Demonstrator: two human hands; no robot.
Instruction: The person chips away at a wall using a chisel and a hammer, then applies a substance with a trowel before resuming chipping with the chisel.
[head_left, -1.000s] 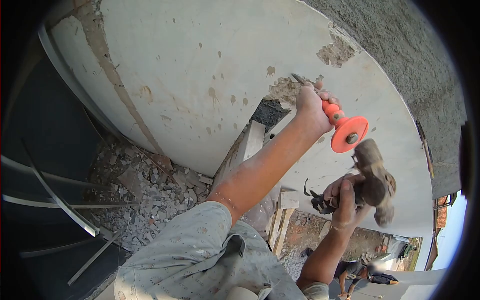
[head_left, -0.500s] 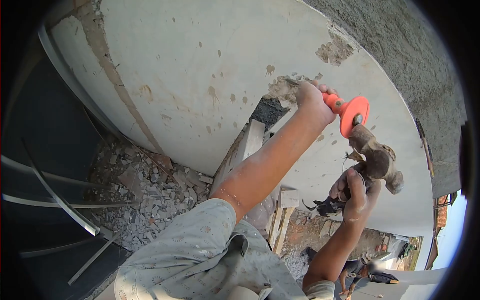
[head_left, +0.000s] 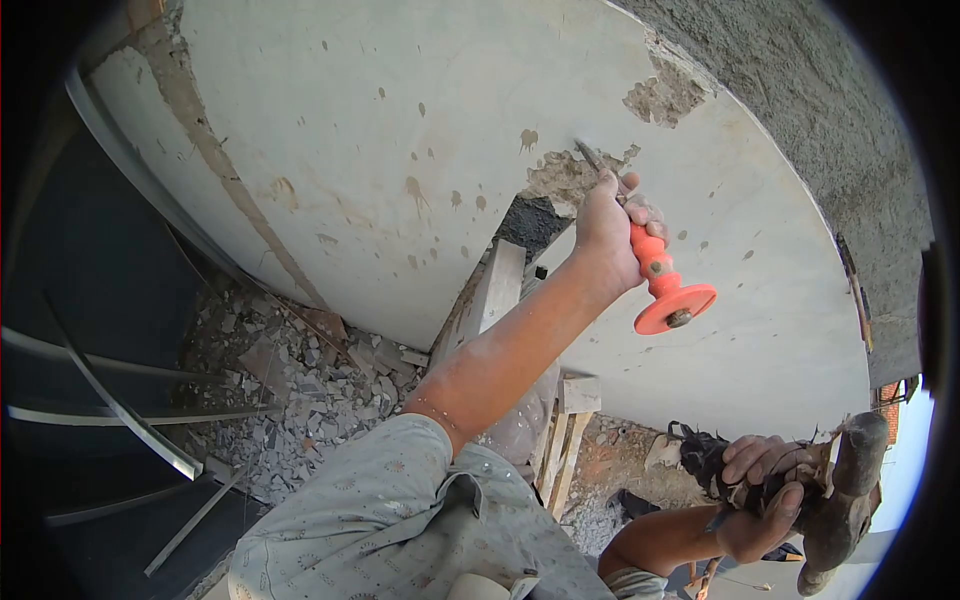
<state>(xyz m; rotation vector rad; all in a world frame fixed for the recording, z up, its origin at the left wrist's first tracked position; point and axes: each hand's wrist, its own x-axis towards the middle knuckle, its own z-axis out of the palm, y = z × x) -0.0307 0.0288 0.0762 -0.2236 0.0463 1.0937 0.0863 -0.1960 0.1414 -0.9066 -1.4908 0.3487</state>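
Note:
My left hand is closed around a cold chisel with an orange grip and a round hand guard. The chisel's tip rests at the upper edge of a chipped patch in the pale plastered wall. Down at the lower right, well apart from the chisel, my right hand grips a hammer. Dark, ragged wrapping covers the hammer's handle where my fingers close on it. Just below the chipped patch, a dark opening shows in the wall.
Broken rubble lies along the wall's foot at left, near curved metal strips. A wooden stand is beneath my left arm. Rough grey cement borders the wall above right. Part of another person shows behind my right arm.
The hammer has swung away from the chisel's struck end, down and to the right. The chisel has tilted, its guard end lower and its tip now visible against the wall.

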